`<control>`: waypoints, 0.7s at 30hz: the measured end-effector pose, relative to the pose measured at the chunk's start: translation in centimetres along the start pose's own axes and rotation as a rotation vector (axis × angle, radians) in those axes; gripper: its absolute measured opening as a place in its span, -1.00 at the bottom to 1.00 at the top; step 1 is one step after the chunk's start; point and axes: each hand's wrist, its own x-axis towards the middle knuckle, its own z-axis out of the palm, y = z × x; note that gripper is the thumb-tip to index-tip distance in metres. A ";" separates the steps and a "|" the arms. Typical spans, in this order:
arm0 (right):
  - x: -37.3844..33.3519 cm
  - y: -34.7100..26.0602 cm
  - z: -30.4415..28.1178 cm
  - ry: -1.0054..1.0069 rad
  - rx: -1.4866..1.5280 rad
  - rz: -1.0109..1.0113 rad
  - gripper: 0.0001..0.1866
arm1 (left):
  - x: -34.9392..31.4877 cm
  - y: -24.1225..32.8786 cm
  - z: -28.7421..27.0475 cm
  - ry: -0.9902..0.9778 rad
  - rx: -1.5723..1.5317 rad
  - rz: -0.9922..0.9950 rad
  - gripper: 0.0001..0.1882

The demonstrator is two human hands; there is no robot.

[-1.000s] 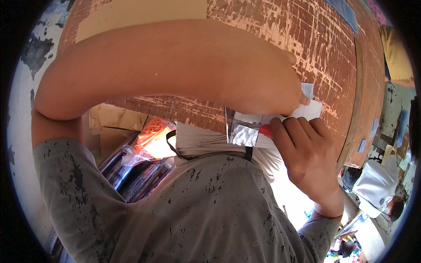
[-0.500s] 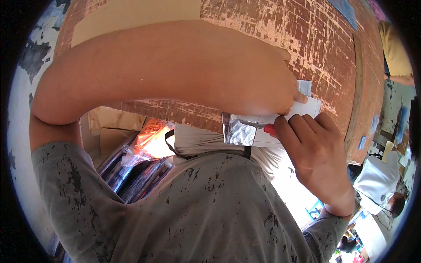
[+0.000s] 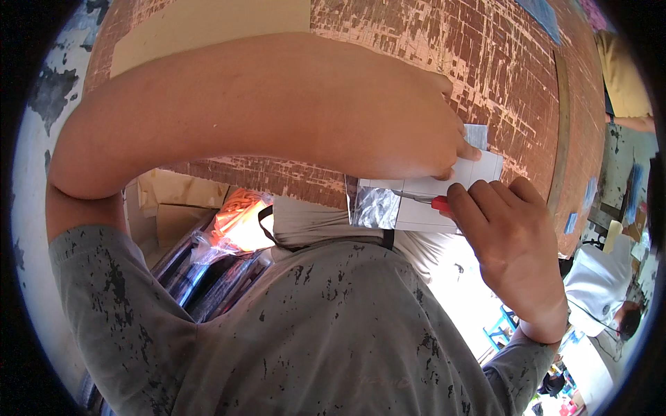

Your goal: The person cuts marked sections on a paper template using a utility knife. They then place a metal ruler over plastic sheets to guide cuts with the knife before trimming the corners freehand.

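Note:
My left arm reaches across the worn brown table, and my left hand (image 3: 440, 149) lies on a white card (image 3: 423, 216) at the table's near edge, fingers stretched out and apart. Shiny clear or silvery film (image 3: 377, 206) covers the card's left end, and a grey strip (image 3: 476, 136) shows beyond its far edge. Thin lines run over the card. My right hand (image 3: 510, 229) is closed round a red-handled tool with a slim metal blade (image 3: 418, 197). The blade points left, low over the card and film; whether its tip touches them I cannot tell.
A tan sheet (image 3: 215, 28) lies on the brown tabletop (image 3: 492, 62) beyond my left forearm. A wooden strip (image 3: 561, 125) runs along the right side. Below the table at left are an orange bundle (image 3: 243, 215) and plastic-wrapped dark items (image 3: 215, 277). Other people are at the right.
My right hand has moved slightly right, drawing the tool's blade along with it over the card. My left hand stays pressed on the card.

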 end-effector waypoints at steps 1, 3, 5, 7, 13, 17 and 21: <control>-0.1 0.0 -0.1 -0.010 -0.004 0.010 -0.74 | 0.0 0.0 -0.1 -0.002 0.007 0.001 -0.62; -0.2 0.1 -0.3 -0.018 -0.003 0.015 -0.74 | 0.1 0.1 -0.4 -0.019 0.015 -0.001 -0.61; -0.2 0.1 -0.3 -0.025 -0.002 0.020 -0.74 | 0.2 0.2 -0.7 -0.045 0.031 -0.006 -0.59; -0.3 0.1 -0.4 -0.020 -0.001 0.023 -0.77 | 0.2 0.2 -1.0 -0.062 0.041 -0.007 -0.58; -0.2 0.0 -0.6 -0.020 -0.008 0.029 -0.82 | 0.7 0.0 -0.2 0.017 0.065 0.041 -0.57; -0.3 0.0 -0.7 -0.027 -0.033 0.031 -0.84 | 0.7 -0.2 -0.1 0.024 0.037 0.046 -0.57; -0.4 0.0 -0.9 -0.010 -0.036 0.031 -0.84 | 0.4 0.0 -0.1 0.044 0.029 0.018 -0.57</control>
